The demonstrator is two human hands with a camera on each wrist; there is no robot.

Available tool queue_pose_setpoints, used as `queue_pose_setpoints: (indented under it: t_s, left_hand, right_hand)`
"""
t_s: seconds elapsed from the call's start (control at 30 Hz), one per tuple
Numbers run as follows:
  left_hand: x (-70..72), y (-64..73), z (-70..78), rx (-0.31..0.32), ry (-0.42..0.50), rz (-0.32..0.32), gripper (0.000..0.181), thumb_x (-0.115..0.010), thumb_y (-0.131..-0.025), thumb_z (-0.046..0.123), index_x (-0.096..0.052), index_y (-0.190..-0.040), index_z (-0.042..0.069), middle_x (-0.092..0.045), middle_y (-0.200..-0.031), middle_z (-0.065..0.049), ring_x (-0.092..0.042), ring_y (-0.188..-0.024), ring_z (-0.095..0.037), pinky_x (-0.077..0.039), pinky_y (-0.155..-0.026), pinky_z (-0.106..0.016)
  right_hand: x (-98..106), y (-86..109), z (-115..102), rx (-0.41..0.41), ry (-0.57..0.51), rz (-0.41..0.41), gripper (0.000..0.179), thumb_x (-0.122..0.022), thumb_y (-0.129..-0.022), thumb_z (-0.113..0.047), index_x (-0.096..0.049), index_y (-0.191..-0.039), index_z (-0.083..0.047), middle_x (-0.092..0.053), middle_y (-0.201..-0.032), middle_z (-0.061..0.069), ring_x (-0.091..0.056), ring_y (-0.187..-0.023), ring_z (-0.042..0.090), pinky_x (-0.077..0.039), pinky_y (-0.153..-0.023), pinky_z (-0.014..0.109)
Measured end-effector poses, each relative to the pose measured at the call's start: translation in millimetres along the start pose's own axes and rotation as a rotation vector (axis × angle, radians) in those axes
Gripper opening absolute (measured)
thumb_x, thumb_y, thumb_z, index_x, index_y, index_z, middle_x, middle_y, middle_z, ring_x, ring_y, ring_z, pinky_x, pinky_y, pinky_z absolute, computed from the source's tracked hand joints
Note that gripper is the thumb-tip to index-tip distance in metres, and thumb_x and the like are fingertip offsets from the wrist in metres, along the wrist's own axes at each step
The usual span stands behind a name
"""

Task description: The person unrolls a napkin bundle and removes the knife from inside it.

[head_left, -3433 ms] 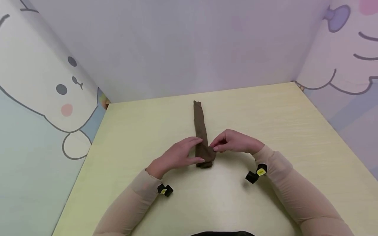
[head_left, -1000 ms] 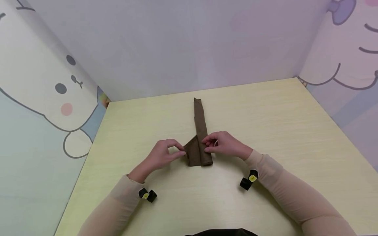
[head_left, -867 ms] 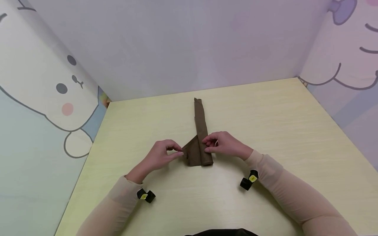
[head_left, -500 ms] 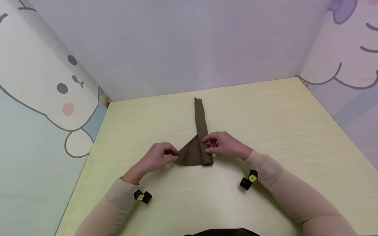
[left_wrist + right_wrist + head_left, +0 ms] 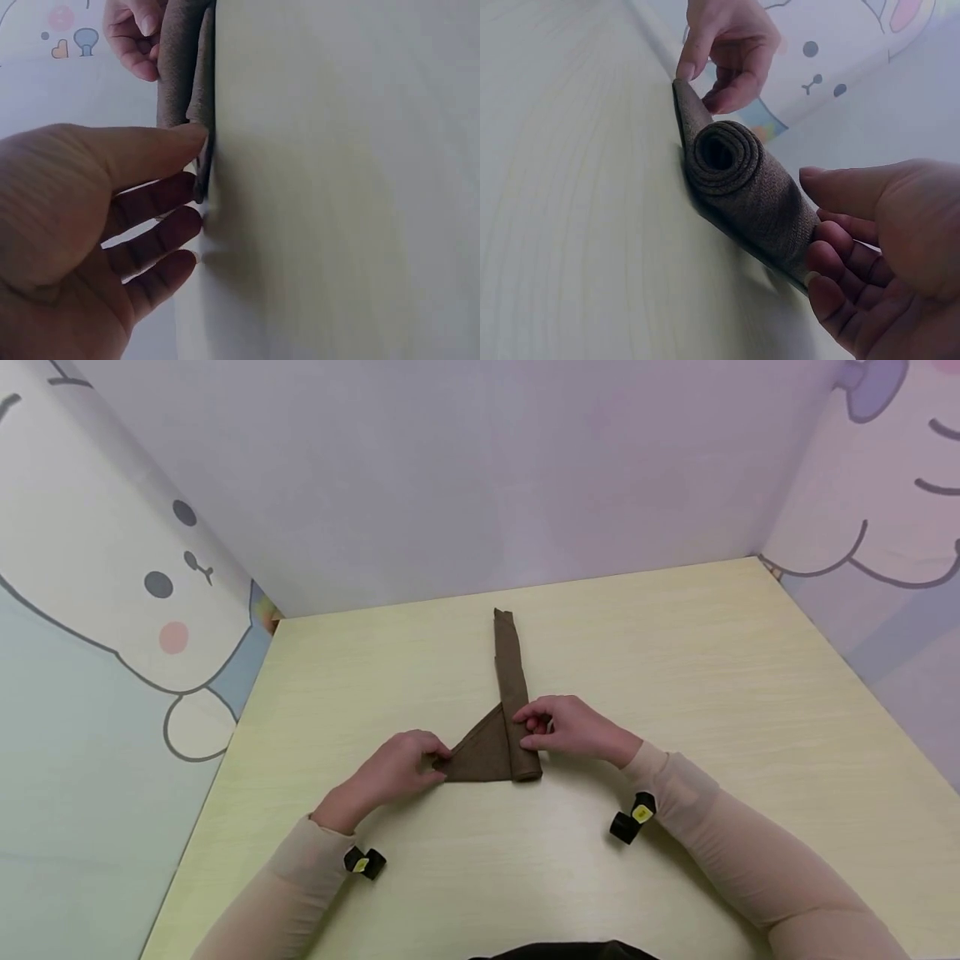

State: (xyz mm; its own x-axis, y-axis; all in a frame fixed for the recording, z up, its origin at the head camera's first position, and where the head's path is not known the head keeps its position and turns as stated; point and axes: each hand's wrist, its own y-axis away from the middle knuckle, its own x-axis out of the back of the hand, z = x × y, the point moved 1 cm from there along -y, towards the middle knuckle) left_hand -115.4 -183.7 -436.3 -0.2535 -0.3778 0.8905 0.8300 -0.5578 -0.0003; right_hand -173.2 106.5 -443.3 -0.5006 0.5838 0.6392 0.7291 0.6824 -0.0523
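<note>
We risk unwinding the mid-frame cloth roll (image 5: pixel 512 672) if left hand (image 5: pixel 393 768), pinching the flap (image 5: pixel 486 756), out-tugs right hand (image 5: pixel 576 727) gripping it.

The person's two sleeved arms, left arm (image 5: pixel 281 889) and right arm (image 5: pixel 765 847), reach in from the lower corners of the head view and slant toward each other, the wrists bare past the cuffs. The left hand (image 5: pixel 390 770) pinches between thumb and fingers, its thumb (image 5: pixel 154 154) stretched out nearly straight opposite gently bent fingers with gaps between them. The right hand (image 5: pixel 577 727), turned to face the left, holds with thumb (image 5: pixel 847 189) extended and other fingers curled inward.
</note>
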Motion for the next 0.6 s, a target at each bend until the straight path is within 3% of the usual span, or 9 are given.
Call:
queue_pose_setpoints:
  t_s: [0.13, 0.3, 0.6]
  left_hand:
    - [2.7, -4.4, 5.1, -0.023, -0.033, -0.007, 0.025, -0.072, -0.079, 0.016, -0.067, -0.102, 0.011, -0.064, -0.098, 0.003, -0.057, -0.091, -0.010, -0.046, -0.079, -0.029]
    - [3.5, -19.3, 16.2, -0.043, -0.048, -0.001, 0.034, -0.065, -0.085, 0.025, -0.061, -0.114, 0.008, -0.062, -0.106, -0.001, -0.057, -0.097, -0.013, -0.045, -0.082, -0.030]
    - [-3.5, -47.0, 29.8, -0.030, -0.078, -0.007, 0.048, -0.063, -0.086, 0.035, -0.055, -0.123, 0.006, -0.057, -0.117, -0.003, -0.050, -0.109, -0.014, -0.039, -0.091, -0.030]
  right_hand:
    - [0.0, -0.2, 0.2, 0.002, 0.000, 0.005, 0.031, -0.071, -0.081, -0.026, -0.065, -0.108, -0.012, -0.058, -0.083, -0.007, -0.055, -0.075, 0.009, -0.048, -0.066, 0.025]
    - [1.2, -0.6, 1.1, 0.006, 0.000, 0.006, 0.033, -0.070, -0.081, -0.029, -0.065, -0.108, -0.011, -0.058, -0.083, -0.007, -0.055, -0.075, 0.008, -0.048, -0.066, 0.025]
    - [1.2, -1.1, 2.9, 0.004, -0.025, -0.002, 0.037, -0.069, -0.081, -0.035, -0.065, -0.109, -0.011, -0.060, -0.083, -0.008, -0.057, -0.075, 0.008, -0.048, -0.066, 0.026]
